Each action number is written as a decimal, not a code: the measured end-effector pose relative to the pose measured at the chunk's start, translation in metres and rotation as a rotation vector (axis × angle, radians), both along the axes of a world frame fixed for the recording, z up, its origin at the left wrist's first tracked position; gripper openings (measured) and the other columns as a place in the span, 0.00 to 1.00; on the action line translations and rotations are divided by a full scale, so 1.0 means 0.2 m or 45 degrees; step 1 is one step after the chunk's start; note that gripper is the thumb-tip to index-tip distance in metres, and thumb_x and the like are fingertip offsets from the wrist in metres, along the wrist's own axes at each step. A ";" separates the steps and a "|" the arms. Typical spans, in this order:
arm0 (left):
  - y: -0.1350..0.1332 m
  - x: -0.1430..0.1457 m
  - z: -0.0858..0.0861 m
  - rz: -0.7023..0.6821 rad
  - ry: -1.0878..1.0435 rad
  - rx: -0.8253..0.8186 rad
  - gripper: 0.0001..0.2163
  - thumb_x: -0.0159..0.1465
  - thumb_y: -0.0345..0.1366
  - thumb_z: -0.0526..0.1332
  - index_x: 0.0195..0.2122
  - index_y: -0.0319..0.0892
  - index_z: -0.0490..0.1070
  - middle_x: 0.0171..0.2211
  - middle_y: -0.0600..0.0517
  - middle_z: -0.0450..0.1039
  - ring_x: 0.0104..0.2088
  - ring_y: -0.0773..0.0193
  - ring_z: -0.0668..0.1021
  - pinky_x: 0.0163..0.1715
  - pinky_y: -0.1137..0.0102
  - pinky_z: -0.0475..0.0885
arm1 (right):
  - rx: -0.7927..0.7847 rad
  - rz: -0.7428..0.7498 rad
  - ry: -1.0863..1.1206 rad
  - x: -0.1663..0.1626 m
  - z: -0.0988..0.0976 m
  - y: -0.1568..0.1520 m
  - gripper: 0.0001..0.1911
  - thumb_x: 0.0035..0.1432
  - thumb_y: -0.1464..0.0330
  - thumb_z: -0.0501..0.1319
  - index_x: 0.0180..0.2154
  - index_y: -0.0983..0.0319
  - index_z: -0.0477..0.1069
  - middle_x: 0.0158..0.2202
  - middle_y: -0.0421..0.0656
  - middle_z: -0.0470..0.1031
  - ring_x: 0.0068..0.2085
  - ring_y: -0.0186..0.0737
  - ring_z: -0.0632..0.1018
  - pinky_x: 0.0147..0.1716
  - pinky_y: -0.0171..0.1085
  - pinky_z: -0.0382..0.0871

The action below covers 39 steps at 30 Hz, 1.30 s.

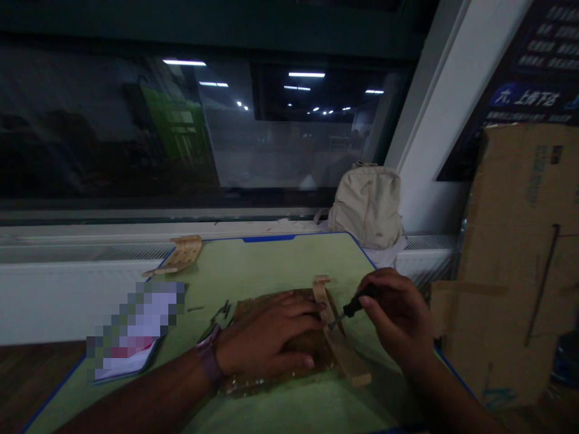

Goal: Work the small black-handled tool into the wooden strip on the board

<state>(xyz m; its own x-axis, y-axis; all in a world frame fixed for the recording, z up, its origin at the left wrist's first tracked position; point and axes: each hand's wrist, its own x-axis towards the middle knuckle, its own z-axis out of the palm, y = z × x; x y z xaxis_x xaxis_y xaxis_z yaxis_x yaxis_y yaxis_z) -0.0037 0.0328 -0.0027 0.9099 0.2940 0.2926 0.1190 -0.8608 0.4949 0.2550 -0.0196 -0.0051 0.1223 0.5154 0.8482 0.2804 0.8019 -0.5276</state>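
Note:
My right hand (402,316) grips a screwdriver (355,306) by its black handle. The shaft slants down to the left, its tip at the face of a curved wooden piece (346,355). That piece stands along the right side of a brown panel (312,349), which seems covered in clear plastic. Flat across the panel lies my left hand (271,331), fingers stretched out with their tips touching the wooden piece. Any screw under the screwdriver tip is too small to make out.
A second wooden piece (183,256) with holes lies at the table's far left corner. Dark metal parts (221,313) sit left of the panel, near a blurred-out flat item (140,331). A beige backpack (368,205) stands behind the green table (280,259); cardboard (515,259) rises at right.

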 end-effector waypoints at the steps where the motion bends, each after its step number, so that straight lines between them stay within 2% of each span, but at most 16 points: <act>1: 0.00 0.00 0.00 0.003 0.007 -0.004 0.29 0.78 0.63 0.54 0.65 0.46 0.73 0.67 0.42 0.74 0.67 0.45 0.75 0.72 0.50 0.63 | 0.031 -0.021 -0.048 0.00 0.00 0.00 0.11 0.66 0.72 0.71 0.48 0.54 0.81 0.35 0.41 0.77 0.35 0.39 0.79 0.32 0.37 0.76; 4: 0.00 0.00 0.00 -0.003 0.003 0.000 0.29 0.78 0.63 0.55 0.65 0.46 0.73 0.68 0.42 0.74 0.68 0.44 0.74 0.72 0.49 0.62 | 0.088 -0.034 -0.159 0.02 0.00 -0.01 0.10 0.69 0.69 0.69 0.51 0.55 0.82 0.38 0.44 0.80 0.40 0.42 0.81 0.37 0.41 0.79; 8: 0.00 0.00 0.00 -0.021 0.000 0.012 0.29 0.79 0.62 0.54 0.66 0.45 0.73 0.68 0.42 0.73 0.69 0.45 0.73 0.72 0.50 0.63 | 0.010 0.047 -0.164 0.02 0.01 -0.05 0.13 0.73 0.71 0.63 0.54 0.54 0.82 0.45 0.48 0.85 0.48 0.46 0.85 0.43 0.44 0.83; 11: 0.01 0.00 0.00 -0.020 -0.015 0.027 0.28 0.78 0.62 0.54 0.66 0.46 0.72 0.68 0.41 0.73 0.70 0.45 0.73 0.73 0.49 0.62 | -0.048 0.110 -0.100 0.01 0.02 -0.05 0.13 0.70 0.73 0.67 0.52 0.54 0.82 0.42 0.46 0.85 0.44 0.44 0.86 0.38 0.41 0.83; 15: 0.01 -0.01 0.00 -0.007 0.004 0.028 0.26 0.78 0.60 0.58 0.66 0.46 0.72 0.69 0.43 0.72 0.69 0.45 0.73 0.73 0.49 0.62 | 0.055 -0.005 -0.037 0.01 0.02 -0.02 0.11 0.64 0.72 0.73 0.46 0.55 0.81 0.36 0.43 0.80 0.36 0.41 0.82 0.30 0.38 0.81; 18: 0.00 -0.01 0.00 0.003 0.019 0.022 0.26 0.78 0.59 0.58 0.66 0.46 0.72 0.69 0.43 0.72 0.69 0.45 0.74 0.72 0.49 0.63 | 0.105 -0.059 -0.110 0.01 0.00 -0.01 0.08 0.67 0.69 0.71 0.47 0.55 0.81 0.38 0.45 0.80 0.38 0.43 0.83 0.33 0.42 0.83; 22: 0.00 0.00 0.01 -0.015 -0.004 0.009 0.28 0.78 0.62 0.55 0.66 0.46 0.73 0.69 0.43 0.72 0.69 0.46 0.73 0.73 0.51 0.63 | 0.040 0.082 -0.117 -0.01 0.00 -0.03 0.10 0.73 0.70 0.63 0.53 0.54 0.80 0.46 0.48 0.84 0.45 0.45 0.87 0.40 0.45 0.86; 26: 0.00 0.00 0.00 -0.022 -0.022 0.012 0.29 0.78 0.62 0.55 0.66 0.46 0.73 0.69 0.42 0.73 0.69 0.45 0.73 0.73 0.51 0.63 | -0.002 0.202 -0.029 -0.02 0.00 -0.04 0.13 0.73 0.73 0.63 0.54 0.53 0.78 0.42 0.46 0.84 0.41 0.43 0.87 0.35 0.40 0.85; 29: 0.00 0.00 -0.01 -0.006 -0.022 0.027 0.27 0.78 0.61 0.56 0.66 0.46 0.73 0.68 0.42 0.73 0.68 0.45 0.74 0.72 0.50 0.63 | 0.053 0.101 -0.062 -0.01 0.01 -0.03 0.15 0.68 0.75 0.67 0.52 0.53 0.79 0.38 0.44 0.81 0.38 0.42 0.83 0.31 0.38 0.81; 32: 0.00 0.00 0.00 -0.007 -0.012 0.027 0.27 0.78 0.61 0.56 0.67 0.46 0.72 0.68 0.42 0.73 0.68 0.45 0.74 0.73 0.49 0.62 | 0.124 -0.025 -0.170 0.00 0.01 -0.02 0.12 0.66 0.74 0.69 0.49 0.55 0.81 0.35 0.43 0.79 0.36 0.42 0.81 0.31 0.38 0.79; 36: 0.00 0.00 0.01 -0.011 -0.017 0.002 0.28 0.78 0.62 0.55 0.66 0.46 0.73 0.68 0.42 0.73 0.68 0.45 0.74 0.72 0.50 0.64 | 0.120 -0.048 -0.232 0.01 0.01 -0.02 0.13 0.74 0.68 0.61 0.54 0.56 0.81 0.41 0.47 0.82 0.43 0.45 0.83 0.38 0.43 0.82; 39: 0.00 0.00 0.01 -0.015 0.001 -0.007 0.30 0.78 0.63 0.54 0.67 0.46 0.72 0.68 0.41 0.73 0.69 0.45 0.73 0.72 0.49 0.63 | 0.070 -0.040 -0.252 0.01 0.01 -0.03 0.15 0.75 0.70 0.59 0.56 0.54 0.80 0.43 0.48 0.85 0.46 0.47 0.85 0.42 0.46 0.84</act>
<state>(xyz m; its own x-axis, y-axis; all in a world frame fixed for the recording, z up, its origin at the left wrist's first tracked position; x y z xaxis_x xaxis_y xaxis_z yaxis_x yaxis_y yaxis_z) -0.0035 0.0322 -0.0002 0.9136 0.2848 0.2904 0.1093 -0.8596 0.4992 0.2562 -0.0256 -0.0036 -0.0340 0.4664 0.8839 0.3995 0.8170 -0.4157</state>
